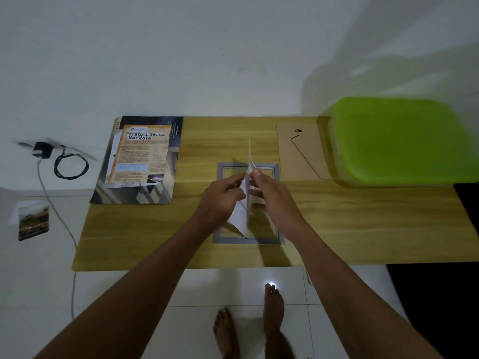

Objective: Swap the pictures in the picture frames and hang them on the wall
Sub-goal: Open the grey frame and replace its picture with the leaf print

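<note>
Left hand (223, 196): pinches upright sheet (239, 216)
Right hand (272, 194): pinches same sheet
Frame (228, 240): flat on counter (363, 224), beneath sheet

Your bare arms and bare feet.
Behind your left hand (223, 195) and right hand (274, 193), both forearms (145, 281) are uncovered their whole visible length; below the hands, your left foot (226, 332) and right foot (274, 312) are unshod.

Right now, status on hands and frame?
Left hand, right hand pinching white sheets above grey frame. Frame flat on table, backing board off. Nothing blocking.
</note>
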Motion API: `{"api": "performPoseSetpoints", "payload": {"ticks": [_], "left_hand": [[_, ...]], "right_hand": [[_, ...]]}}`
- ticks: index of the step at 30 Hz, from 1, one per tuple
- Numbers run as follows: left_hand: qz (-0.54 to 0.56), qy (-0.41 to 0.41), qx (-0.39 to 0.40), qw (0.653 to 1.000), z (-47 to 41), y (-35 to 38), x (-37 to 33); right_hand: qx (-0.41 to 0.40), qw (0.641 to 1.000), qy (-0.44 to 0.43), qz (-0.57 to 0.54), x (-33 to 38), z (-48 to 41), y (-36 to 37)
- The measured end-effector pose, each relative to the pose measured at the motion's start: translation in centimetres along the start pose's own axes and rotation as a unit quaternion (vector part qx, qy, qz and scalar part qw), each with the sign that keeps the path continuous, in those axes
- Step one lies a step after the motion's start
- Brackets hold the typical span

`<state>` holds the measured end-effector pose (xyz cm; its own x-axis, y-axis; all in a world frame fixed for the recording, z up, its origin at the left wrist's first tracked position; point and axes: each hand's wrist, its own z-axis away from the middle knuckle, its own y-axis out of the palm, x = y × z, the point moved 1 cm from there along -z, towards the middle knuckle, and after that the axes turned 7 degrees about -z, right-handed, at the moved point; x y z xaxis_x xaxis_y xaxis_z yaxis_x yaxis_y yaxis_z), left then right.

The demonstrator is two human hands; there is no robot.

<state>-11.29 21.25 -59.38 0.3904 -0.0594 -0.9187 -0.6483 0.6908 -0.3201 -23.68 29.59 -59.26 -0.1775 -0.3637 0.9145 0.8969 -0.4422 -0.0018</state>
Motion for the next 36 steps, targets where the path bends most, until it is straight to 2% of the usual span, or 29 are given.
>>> {"api": "performPoseSetpoints", "payload": {"ticks": [3, 7, 8, 10, 12, 18, 23, 27, 29, 31, 34, 36], "left_hand": [[0.056, -0.082, 0.027, 0.995, 0.1, 0.2, -0.5], [-0.063, -0.069, -0.134, 0.987, 0.6, -0.6, 0.7], [-0.077, -0.086, -0.143, 0.983, 0.9, -0.6, 0.6], [-0.047, -0.133, -0.11, 0.984, 1.4, -0.2, 0.5], [0.021, -0.148, -0.076, 0.986, 1.7, 0.5, 0.0], [-0.03, -0.084, -0.052, 0.995, 1.5, 5.6, -2.0], [-0.077, -0.077, -0.06, 0.992, 0.4, 12.8, -2.9], [-0.151, -0.059, -0.054, 0.985, -1.0, 17.8, -2.0], [-0.236, -0.046, -0.021, 0.97, -1.4, 19.4, -1.4], [-0.366, -0.03, 0.015, 0.93, -1.5, 20.4, -0.9], [-0.511, 0.007, -0.003, 0.86, -1.6, 20.8, -0.7], [-0.555, 0.048, -0.021, 0.83, -1.7, 20.7, -0.3]], "right_hand": [[-0.049, 0.999, -0.018, -0.005, 0.6, 0.6, -0.4], [-0.125, 0.992, 0.002, -0.031, -0.1, 1.6, -1.7], [-0.129, 0.989, 0.015, -0.069, -0.2, 1.9, -2.1], [-0.128, 0.979, 0.045, -0.151, -0.4, 2.9, -3.1], [-0.128, 0.975, 0.049, -0.177, -0.7, 3.8, -4.5], [-0.162, 0.984, -0.024, -0.064, -2.5, 5.7, -10.1], [-0.215, 0.975, -0.019, 0.045, -5.7, 6.3, -16.1], [-0.203, 0.962, -0.048, 0.177, -8.1, 5.2, -20.2], [-0.179, 0.95, -0.029, 0.253, -9.3, 4.5, -21.4], [-0.147, 0.92, -0.019, 0.362, -10.3, 4.1, -22.2], [-0.118, 0.859, -0.049, 0.496, -10.7, 4.2, -23.3], [-0.097, 0.852, -0.076, 0.509, -11.0, 4.5, -23.9]]}}
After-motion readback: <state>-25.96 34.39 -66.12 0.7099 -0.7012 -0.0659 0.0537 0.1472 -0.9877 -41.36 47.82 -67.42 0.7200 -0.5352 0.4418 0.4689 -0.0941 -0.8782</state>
